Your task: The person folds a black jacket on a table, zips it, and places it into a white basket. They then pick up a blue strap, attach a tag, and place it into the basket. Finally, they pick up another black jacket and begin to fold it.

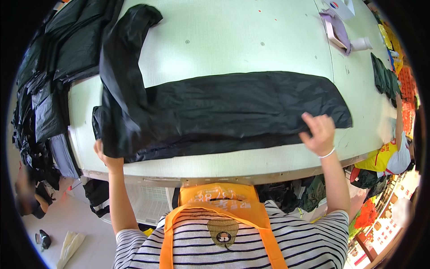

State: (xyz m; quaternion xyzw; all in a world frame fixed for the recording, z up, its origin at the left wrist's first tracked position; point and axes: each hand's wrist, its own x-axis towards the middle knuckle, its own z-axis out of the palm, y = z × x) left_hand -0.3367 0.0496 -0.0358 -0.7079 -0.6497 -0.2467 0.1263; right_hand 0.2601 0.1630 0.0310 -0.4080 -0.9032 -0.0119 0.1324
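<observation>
A black garment (233, 103) of thin, slightly shiny cloth lies stretched sideways across the pale table, folded lengthwise. At its left end a long, narrow part like a sleeve or leg (123, 58) runs up and away from me. My left hand (107, 157) grips the garment's near left corner, its fingers partly hidden by the cloth. Near the right end, my right hand (320, 133) is over the garment's lower edge with its fingers apart. Whether those fingertips touch the cloth, I cannot tell.
Stacked black garments (76, 45) cover the table's far left and hang over its side. A white box (342, 9), a mauve cloth (336, 31) and a white cup (361, 44) are at the far right. Beyond, another person's arm (398, 116) reaches to a dark green garment (384, 78).
</observation>
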